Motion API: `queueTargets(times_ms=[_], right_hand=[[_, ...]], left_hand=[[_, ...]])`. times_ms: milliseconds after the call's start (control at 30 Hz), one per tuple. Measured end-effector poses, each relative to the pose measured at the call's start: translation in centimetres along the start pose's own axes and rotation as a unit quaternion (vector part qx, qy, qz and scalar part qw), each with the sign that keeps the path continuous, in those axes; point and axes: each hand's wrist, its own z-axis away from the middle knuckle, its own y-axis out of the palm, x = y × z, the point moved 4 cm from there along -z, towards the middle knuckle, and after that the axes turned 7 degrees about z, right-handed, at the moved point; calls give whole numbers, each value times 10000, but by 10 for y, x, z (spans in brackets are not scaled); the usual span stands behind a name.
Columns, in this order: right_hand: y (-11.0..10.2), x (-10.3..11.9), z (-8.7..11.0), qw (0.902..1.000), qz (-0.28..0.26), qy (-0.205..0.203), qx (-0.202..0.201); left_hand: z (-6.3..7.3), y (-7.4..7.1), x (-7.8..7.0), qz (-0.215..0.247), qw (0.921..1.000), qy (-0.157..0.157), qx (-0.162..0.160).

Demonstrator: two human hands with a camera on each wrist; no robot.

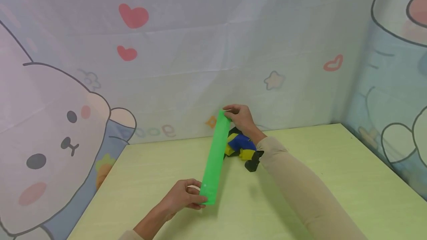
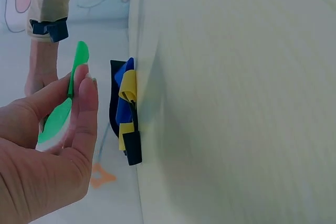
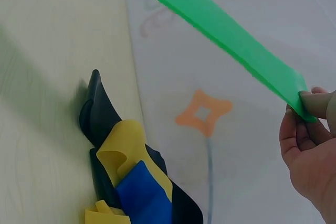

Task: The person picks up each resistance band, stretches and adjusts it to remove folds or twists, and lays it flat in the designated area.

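A flat green resistance band (image 1: 215, 158) is held stretched out lengthwise above the table. At its near end, my left hand (image 1: 182, 196) pinches it between thumb and fingers. The far end is pinched by my right hand (image 1: 242, 118), up near the back wall. In the left wrist view the band (image 2: 79, 66) appears edge-on between thumb and fingers. Below the right hand lies a loose pile of blue, yellow and black bands (image 1: 241, 144), partly hidden behind the green band and the right forearm. The right wrist view shows this heap (image 3: 142, 182) folded and crumpled on the tabletop.
The pale yellow-green table (image 1: 150, 173) meets a cloth backdrop (image 1: 186, 66) printed with hearts, stars and cartoon animals. Another printed cloth (image 1: 393, 84) hangs along the right side.
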Motion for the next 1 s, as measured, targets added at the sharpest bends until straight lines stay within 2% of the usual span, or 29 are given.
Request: queueTargets(times_ms=[200,433,700,833,1000], right_hand=[[7,1,-1,10000,10,59,61],[14,1,-1,9996,83,192,173],[24,3,4,9968,193,220,740],[32,-1,5,9946,417,197,929],[38,-3,3,9936,604,83,954]], left_hand=[[6,3,0,98,9994,228,-252],[11,7,-1,-199,9979,572,-212],[14,4,4,-106,9989,395,-213],[16,1,7,-223,9989,329,-256],[20,0,8,-566,9966,374,-460]])
